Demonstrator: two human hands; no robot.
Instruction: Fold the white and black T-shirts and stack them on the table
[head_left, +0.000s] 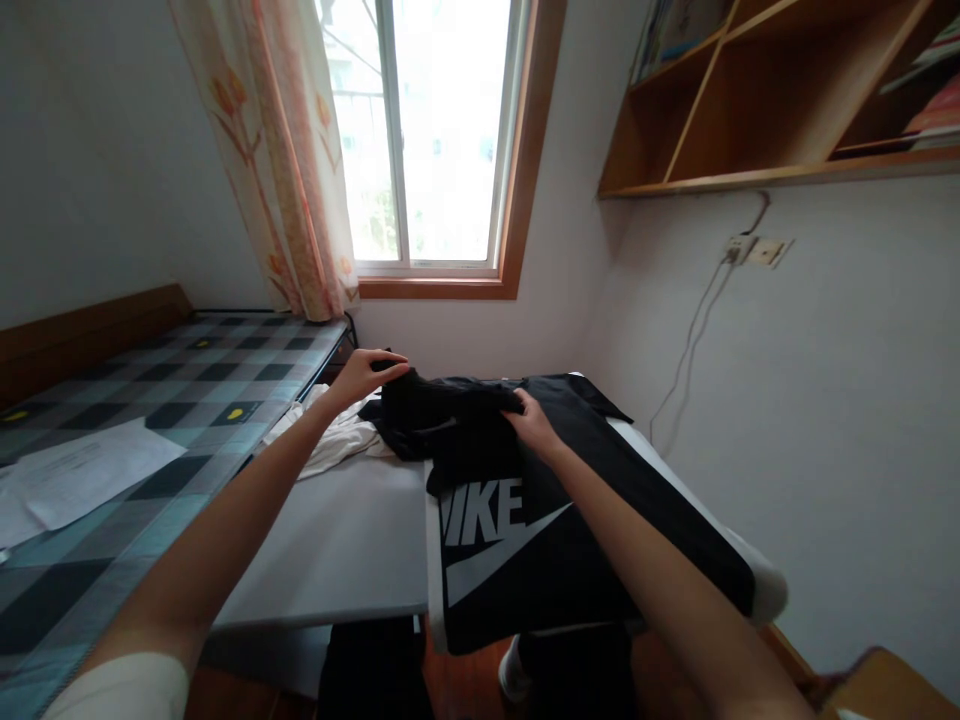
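Note:
My left hand (373,372) pinches the far left end of a bunched black garment (442,415), lifting that end a little. On the garment's right end, the fingers of my right hand (531,425) are closed too. Below and to the right lies a black T-shirt (600,460) with a grey NIKE print, spread flat over a white padded board (765,590). Whether the bunched garment is part of this T-shirt or a separate piece, I cannot tell. A crumpled white cloth (337,440) lies just left of it, on the light grey table (330,540).
Left of the table is a bed with a checked cover (217,410) and loose paper sheets (90,470). A window (442,140) and flowered curtain (277,150) are ahead. Wooden shelves (750,175) and a cable (686,350) hang on the right wall.

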